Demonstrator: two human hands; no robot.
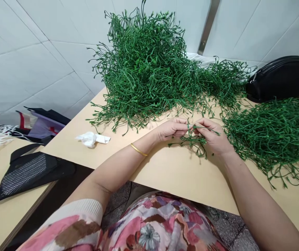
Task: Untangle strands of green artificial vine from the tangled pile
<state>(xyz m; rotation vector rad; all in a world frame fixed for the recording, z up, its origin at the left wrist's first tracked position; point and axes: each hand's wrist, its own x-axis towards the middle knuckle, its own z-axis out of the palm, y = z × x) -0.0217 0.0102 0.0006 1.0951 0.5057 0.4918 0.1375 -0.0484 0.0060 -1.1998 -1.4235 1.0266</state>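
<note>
My left hand (170,128) and my right hand (213,137) meet over the wooden table (170,170). Both pinch a small bunch of green plastic stems (193,141), which trails down under my right palm. A gold bangle sits on my left wrist. A tall heap of the same green stems (145,68) rises just behind my hands. A flatter pile of green stems (275,134) lies to the right of my right hand.
A crumpled white tissue (92,138) lies on the table at left. A black bag (282,78) rests at the back right against the white wall. A lower table (0,212) on the left carries a black mesh bag (26,172) and folded bags.
</note>
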